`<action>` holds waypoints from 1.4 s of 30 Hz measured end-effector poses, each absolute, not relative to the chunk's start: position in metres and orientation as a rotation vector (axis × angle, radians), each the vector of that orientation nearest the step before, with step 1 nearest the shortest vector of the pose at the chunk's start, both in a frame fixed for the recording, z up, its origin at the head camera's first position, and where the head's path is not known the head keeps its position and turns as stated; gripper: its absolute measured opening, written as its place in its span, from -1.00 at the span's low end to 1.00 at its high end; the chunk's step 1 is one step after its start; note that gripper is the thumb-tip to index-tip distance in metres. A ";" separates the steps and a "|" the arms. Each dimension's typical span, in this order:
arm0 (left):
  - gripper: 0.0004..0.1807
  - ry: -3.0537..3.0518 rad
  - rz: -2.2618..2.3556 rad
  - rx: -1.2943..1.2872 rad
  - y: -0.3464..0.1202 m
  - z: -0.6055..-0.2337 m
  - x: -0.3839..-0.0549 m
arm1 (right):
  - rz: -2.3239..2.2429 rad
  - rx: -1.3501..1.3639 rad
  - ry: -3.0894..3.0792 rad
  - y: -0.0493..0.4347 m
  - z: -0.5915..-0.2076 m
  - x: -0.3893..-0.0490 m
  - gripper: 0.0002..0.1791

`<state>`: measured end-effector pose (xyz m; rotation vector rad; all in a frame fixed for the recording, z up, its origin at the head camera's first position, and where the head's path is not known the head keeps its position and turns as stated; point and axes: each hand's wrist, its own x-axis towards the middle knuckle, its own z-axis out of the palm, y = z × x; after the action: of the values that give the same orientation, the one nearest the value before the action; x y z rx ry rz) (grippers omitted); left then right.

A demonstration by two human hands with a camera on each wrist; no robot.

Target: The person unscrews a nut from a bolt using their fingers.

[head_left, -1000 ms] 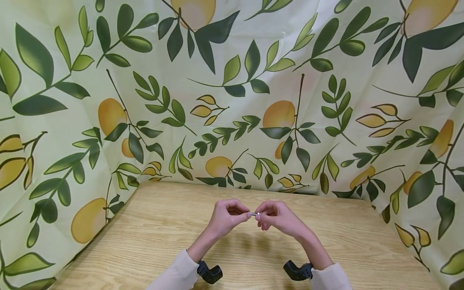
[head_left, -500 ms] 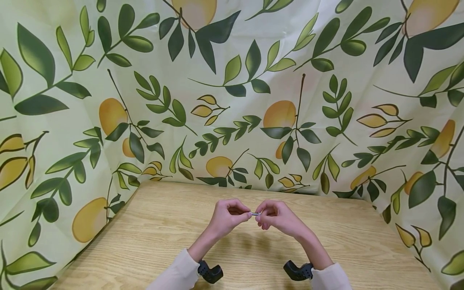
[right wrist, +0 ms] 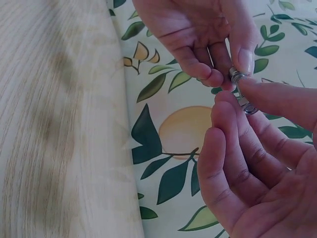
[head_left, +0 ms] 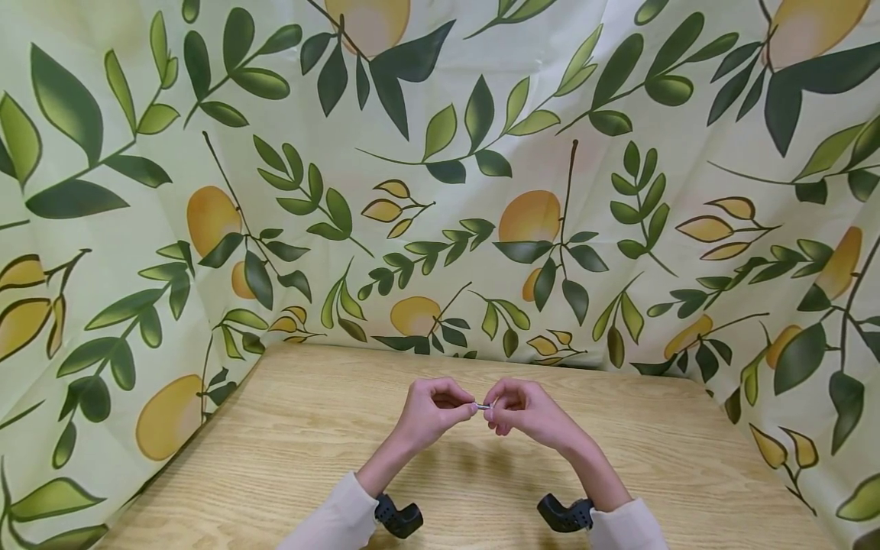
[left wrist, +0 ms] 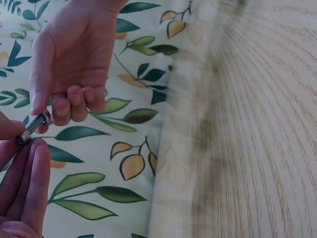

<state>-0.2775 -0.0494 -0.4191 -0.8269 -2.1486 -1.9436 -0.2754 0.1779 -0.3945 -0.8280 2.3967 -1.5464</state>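
Note:
A small silver bolt (left wrist: 33, 125) with a threaded shank spans the gap between my two hands, above the table. My left hand (head_left: 426, 412) pinches its head end between thumb and fingertips; the round head with a dark recess shows in the left wrist view. At the other end, my right hand (head_left: 532, 412) pinches a silver nut (right wrist: 249, 107) between thumb and fingers. Part of the nut is hidden behind the fingertips. In the left wrist view, the other fingers of the right hand curl loosely toward its palm.
Below both hands lies a light wood-grain table (head_left: 309, 451), with their soft shadows on it. A cloth (head_left: 440, 206) printed with leaves and orange fruit hangs at the back and along both sides. Each wrist wears a black camera mount (head_left: 399, 518).
Both hands stay almost in place. Fingertips of my right hand shift slightly at the nut, and the glint on the metal changes.

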 end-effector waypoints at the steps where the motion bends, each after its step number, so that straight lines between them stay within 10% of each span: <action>1: -0.88 -2.146 -1.944 -0.828 -0.049 -0.419 -0.278 | -1.546 -0.831 2.398 0.178 -0.394 -0.275 -0.77; 42: -0.90 -2.125 -1.941 -0.825 -0.049 -0.420 -0.277 | -1.517 -0.813 2.364 0.178 -0.393 -0.275 -0.74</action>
<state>-0.2770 -0.0490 -0.4198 -0.8253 -2.1249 -1.9413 -0.2751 0.1781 -0.3927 -0.8127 2.3639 -1.5167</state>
